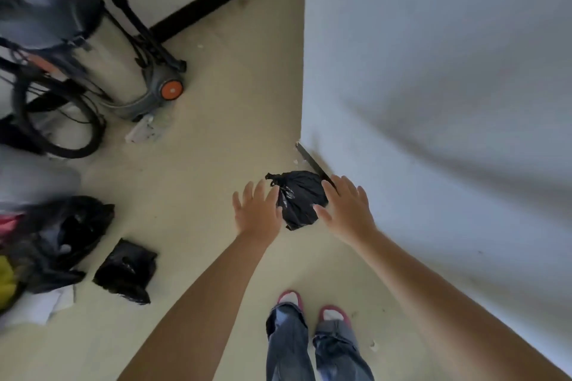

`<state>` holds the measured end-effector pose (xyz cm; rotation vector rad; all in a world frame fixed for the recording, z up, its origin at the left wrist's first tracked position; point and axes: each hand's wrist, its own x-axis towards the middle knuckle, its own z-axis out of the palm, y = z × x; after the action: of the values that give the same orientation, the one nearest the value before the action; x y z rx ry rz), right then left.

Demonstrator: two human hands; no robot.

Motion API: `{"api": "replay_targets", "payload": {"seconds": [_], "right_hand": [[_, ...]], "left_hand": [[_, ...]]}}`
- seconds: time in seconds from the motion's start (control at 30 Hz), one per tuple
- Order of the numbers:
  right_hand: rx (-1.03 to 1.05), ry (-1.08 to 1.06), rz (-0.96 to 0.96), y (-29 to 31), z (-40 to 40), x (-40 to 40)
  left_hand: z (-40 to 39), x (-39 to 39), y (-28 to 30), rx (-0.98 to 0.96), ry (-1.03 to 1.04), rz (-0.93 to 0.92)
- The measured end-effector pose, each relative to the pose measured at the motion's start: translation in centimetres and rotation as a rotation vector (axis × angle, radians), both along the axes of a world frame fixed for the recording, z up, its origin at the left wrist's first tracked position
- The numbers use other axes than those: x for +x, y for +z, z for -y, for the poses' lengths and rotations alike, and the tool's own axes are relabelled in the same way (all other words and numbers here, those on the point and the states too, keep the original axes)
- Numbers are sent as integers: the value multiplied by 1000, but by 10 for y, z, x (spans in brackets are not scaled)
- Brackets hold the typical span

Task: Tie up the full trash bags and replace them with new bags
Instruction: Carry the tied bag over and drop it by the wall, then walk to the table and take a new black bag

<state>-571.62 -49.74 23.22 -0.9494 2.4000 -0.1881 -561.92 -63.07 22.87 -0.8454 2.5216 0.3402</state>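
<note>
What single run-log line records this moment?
left hand: open | right hand: open | tied black bag: between hands, by wall corner | folded black bag: on floor

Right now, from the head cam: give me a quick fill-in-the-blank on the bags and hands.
1. The small knotted bag is ____ in colour.
2. The left hand and right hand both have ____ fingers, gripping nothing.
3. The vacuum cleaner has an ____ wheel.
4. The folded bag lies on the ____.

Missing: black; spread; orange; floor
</note>
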Motion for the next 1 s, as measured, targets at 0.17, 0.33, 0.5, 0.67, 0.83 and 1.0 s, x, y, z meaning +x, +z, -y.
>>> {"api": "replay_targets", "payload": {"seconds": [0.17, 0.33, 0.5, 0.67, 0.83, 1.0], "right_hand": [[-90, 331, -57, 74, 42, 51], [-105, 695, -171, 128, 80, 130], [-174, 1002, -229, 167, 114, 248], [-313, 1261, -219, 191, 127, 396], [-358, 1451, -233, 214, 128, 554], [-461, 1528, -313, 228, 132, 698]], "left_hand": [[-4, 84, 85, -112, 344, -69], [-12, 202, 142, -247, 725, -59], [-41, 337, 176, -286, 1094, -103], [-88, 480, 194, -315, 1425, -155], [-129, 625, 210, -402, 1647, -158], [-152, 759, 222, -439, 1751, -133]]}}
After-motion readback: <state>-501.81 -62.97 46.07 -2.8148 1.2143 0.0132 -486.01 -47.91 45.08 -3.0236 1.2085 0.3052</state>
